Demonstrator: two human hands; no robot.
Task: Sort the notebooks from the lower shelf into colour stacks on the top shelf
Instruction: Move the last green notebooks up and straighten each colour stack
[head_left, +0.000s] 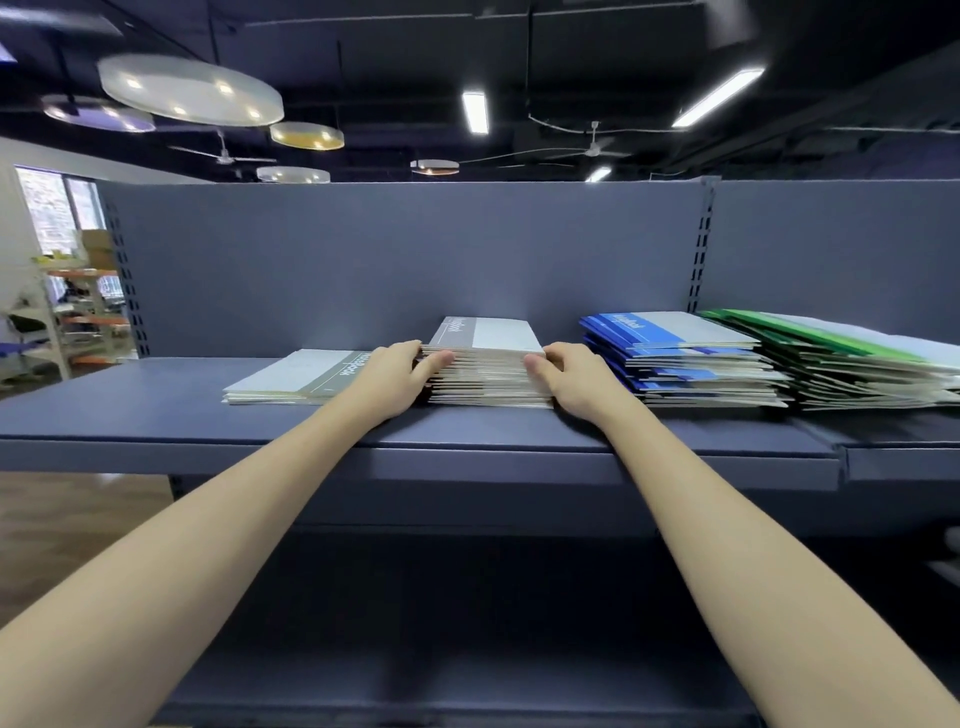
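On the top shelf (156, 410) stands a tall stack of grey notebooks (488, 364) in the middle. My left hand (400, 376) grips its left side, thumb on the front edges. My right hand (569, 379) grips its right side the same way. A low pile of grey notebooks (296, 376) lies just left of my left hand. To the right sit a blue stack (680, 358) and then a green stack (852, 364), which overlaps the blue one's right edge.
The shelf's grey back panel (363, 260) rises behind the stacks, with a slotted upright (701, 249) at the right. The lower shelf (441, 675) below is dark and its contents do not show. A wooden floor (67, 525) lies at the left.
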